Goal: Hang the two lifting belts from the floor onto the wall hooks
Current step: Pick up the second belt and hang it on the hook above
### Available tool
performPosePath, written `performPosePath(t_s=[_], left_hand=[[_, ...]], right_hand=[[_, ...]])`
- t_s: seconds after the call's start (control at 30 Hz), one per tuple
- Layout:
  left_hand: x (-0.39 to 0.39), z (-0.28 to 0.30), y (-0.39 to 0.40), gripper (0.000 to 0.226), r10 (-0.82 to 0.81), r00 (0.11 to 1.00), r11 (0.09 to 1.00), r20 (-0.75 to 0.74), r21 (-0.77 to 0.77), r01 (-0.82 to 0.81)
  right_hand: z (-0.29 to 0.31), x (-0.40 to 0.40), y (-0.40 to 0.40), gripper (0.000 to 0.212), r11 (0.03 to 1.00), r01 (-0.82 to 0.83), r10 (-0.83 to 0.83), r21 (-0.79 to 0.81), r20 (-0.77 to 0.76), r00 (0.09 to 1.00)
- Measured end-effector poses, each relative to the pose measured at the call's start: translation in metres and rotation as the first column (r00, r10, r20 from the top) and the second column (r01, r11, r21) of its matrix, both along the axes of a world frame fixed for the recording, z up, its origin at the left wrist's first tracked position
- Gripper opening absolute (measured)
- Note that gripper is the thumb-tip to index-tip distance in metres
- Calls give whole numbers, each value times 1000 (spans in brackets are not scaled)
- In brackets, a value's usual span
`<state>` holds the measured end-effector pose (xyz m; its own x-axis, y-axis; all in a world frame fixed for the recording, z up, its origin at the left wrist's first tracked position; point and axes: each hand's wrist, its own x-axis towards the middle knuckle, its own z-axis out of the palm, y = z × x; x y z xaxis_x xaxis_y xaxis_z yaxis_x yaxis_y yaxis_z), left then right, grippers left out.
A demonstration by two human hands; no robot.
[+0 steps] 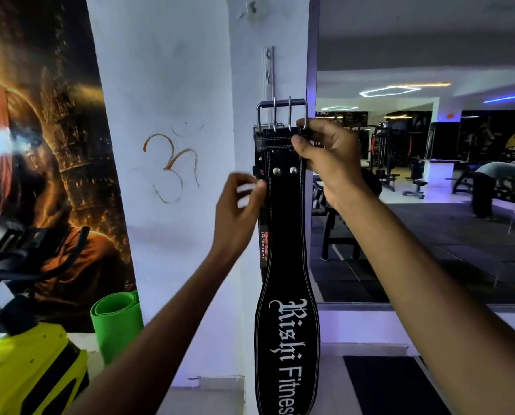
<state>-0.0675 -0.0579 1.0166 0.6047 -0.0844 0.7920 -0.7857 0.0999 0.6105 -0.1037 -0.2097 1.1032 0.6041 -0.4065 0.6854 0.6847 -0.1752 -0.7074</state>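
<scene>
A black leather lifting belt [286, 235] with white lettering hangs down in front of the white pillar. Its steel buckle [281, 114] sits at the lower end of the metal hook strip [269, 70] on the pillar. My right hand [325, 154] grips the belt's top just below the buckle. Behind it hangs a second black belt [263, 241] with red and white print, mostly hidden. My left hand [241, 202] is blurred, with its fingertips at the left edge of the belts; whether it grips anything is unclear.
A poster [46, 145] covers the wall on the left. A yellow and black exercise bike [25, 354] and a rolled green mat [115, 322] stand at lower left. A large mirror [430, 175] to the right shows gym machines and a bending person [490, 187].
</scene>
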Motion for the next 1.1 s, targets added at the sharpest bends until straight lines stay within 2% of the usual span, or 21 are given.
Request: performPosePath(t_s=[0.07,0.17,0.3,0.43,0.57,0.7,0.8,1.1], left_hand=[[-2,34,-3,15,41,993,998,107,-45,-36],[1,63,-8,29,97,974,995,205,6,-100],[1,72,-16,36,42,974,998,221,37,-52],[5,71,-24,38,53,976,997,211,48,-65],[5,69,-43,37,46,986,994,157,89,-61],[11,64,-60,34,63,988,992,139,103,-77],[17,61,-70,34,88,985,990,149,100,-104],[67,60,-87,34,176,970,979,168,68,-190]], right_hand=[[-1,-4,3,37,999,-23,23,26,15,1000],[-3,-8,5,39,995,-58,56,78,30,998],[-2,-14,2,27,996,-56,52,75,54,997],[-2,-21,-8,46,989,-104,102,103,26,994],[-6,-18,-24,50,986,-65,71,151,-34,997],[-14,-11,-42,50,998,-30,30,58,-4,1000],[-15,-1,-54,39,999,-6,5,-47,-11,1000],[-7,50,-80,18,984,-23,16,-179,-37,999]])
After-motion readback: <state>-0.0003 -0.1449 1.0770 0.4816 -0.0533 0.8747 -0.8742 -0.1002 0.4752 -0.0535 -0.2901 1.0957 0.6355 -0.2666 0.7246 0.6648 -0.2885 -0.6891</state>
